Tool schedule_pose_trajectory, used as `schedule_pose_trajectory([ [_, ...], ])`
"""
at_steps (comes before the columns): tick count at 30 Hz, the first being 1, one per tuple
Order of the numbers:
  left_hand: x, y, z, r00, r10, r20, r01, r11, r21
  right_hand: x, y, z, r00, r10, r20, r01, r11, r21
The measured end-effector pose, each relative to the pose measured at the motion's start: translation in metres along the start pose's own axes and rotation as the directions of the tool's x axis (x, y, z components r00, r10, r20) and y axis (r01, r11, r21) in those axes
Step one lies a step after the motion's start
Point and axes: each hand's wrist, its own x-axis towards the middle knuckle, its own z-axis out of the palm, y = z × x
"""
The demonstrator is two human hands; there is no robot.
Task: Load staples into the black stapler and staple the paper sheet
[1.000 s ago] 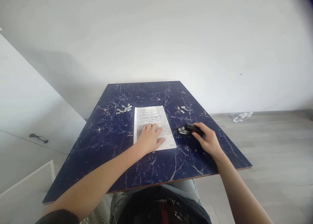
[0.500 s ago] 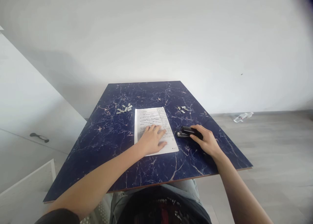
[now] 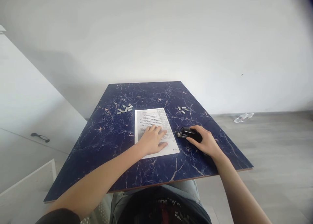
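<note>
A printed white sheet of paper (image 3: pixel 151 121) lies in the middle of a dark blue marbled table (image 3: pixel 112 142). My left hand (image 3: pixel 153 141) rests flat on the sheet's near half, fingers spread. Just right of the paper lies a black stapler (image 3: pixel 187 133) on the table, its metal nose pointing left toward the sheet. My right hand (image 3: pixel 206 141) is wrapped over the stapler's rear end.
One heap of staple strips (image 3: pixel 124 109) lies on the table's far left, a smaller heap of staple strips (image 3: pixel 182 109) on the far right. A white cabinet with a dark handle (image 3: pixel 40 137) stands to the left. A plastic bottle (image 3: pixel 243 117) lies on the floor by the wall.
The stapler came down from a slightly raised tilt to lie on the table, a little closer to the paper. The sheet shifted slightly under my left hand.
</note>
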Motion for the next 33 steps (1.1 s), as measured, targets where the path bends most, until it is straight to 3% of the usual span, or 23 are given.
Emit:
schedule_pose_trajectory([
  [10,-0.001,-0.003,0.001,1.000,-0.011,-0.016,0.011,1.000,-0.016,0.001,-0.003,0.002,1.000,0.013,-0.019,-0.014,0.999,-0.029],
  [19,-0.001,-0.006,0.006,0.997,-0.044,0.068,0.046,0.999,-0.022,0.002,-0.001,0.003,1.000,0.018,-0.024,-0.019,0.999,-0.028],
  [33,-0.001,-0.005,0.006,0.997,-0.045,0.064,0.046,0.999,-0.005,0.003,-0.003,0.002,1.000,0.018,-0.014,-0.018,1.000,-0.020],
])
